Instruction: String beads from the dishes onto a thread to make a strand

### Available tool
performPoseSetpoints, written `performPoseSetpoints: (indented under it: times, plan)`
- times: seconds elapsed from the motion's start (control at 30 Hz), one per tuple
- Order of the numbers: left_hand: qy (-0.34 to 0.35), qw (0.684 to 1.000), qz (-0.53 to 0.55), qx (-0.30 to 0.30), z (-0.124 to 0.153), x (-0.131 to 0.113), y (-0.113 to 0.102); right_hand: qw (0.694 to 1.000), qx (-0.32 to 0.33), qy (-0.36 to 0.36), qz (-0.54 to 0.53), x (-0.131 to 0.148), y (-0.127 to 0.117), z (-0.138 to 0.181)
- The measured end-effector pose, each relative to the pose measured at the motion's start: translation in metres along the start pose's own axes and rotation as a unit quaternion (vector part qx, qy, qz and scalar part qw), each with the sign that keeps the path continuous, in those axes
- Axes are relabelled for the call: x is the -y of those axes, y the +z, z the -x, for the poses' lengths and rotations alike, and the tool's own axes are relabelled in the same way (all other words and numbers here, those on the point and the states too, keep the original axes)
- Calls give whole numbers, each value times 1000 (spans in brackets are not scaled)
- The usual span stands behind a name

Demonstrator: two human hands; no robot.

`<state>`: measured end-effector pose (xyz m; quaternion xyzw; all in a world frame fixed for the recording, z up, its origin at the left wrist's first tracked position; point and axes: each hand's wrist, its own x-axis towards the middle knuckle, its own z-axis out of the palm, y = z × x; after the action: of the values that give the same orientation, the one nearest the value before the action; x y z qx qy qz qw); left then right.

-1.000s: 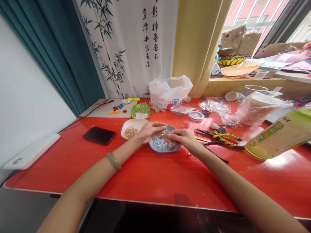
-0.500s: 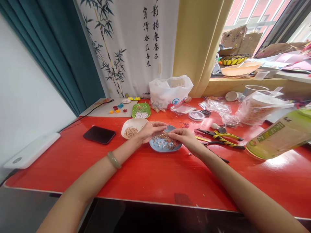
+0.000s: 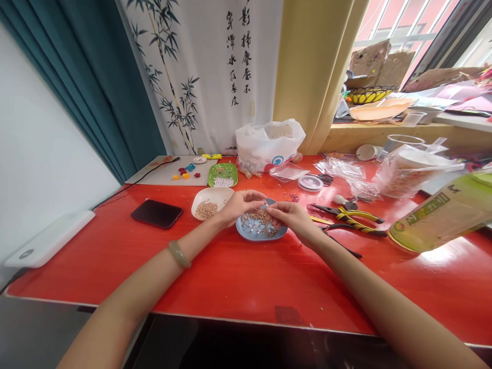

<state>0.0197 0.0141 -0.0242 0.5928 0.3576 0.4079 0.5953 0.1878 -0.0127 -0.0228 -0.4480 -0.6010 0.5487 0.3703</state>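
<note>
Over a blue dish (image 3: 253,237) holding gold and pearly beads, my two hands come together, fingertips almost touching. My left hand (image 3: 243,203), below a bangle on the forearm, has its thumb and fingers pinched on something too small to make out. My right hand (image 3: 287,214) is pinched as well, with a tiny item at its fingertips that I cannot name. Strung or loose gold beads (image 3: 261,218) show beneath the fingers. Partly behind my left hand stands a white dish (image 3: 198,197) with small gold beads (image 3: 206,209).
A black phone (image 3: 157,213) lies left. Pliers (image 3: 348,218) and a large green-labelled container (image 3: 442,212) are at right. Behind stand a green tray (image 3: 223,175), a white plastic bag (image 3: 271,146) and a reel (image 3: 310,183). The red table's front edge (image 3: 230,322) is near me.
My right fingertips have shifted slightly up and towards my left fingertips. Both hands stay pinched above the blue dish; the other things have not moved.
</note>
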Motion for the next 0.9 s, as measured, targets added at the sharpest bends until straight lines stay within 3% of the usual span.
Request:
performPoseSetpoints:
  times: [0.1,0.2,0.3,0.4,0.6,0.9]
  plan:
    - [21,990,-138,0,-1,-7,-7,1000,-8,3,-7,-1,0,-1]
    - [39,950,-309,28,-1,-15,-11,1000,-9,-1,-9,-1,-1,-1]
    - [40,910,-402,89,1,-18,-13,1000,-10,-1,-11,-3,-2,-1]
    - [31,885,-445,134,2,-16,-14,1000,-15,2,-13,-4,-2,-2]
    - [19,840,-518,162,-1,-8,-20,999,-31,6,-13,-3,-3,-3]
    - [22,819,-547,173,1,-12,-18,999,-30,9,-16,-2,-3,-2]
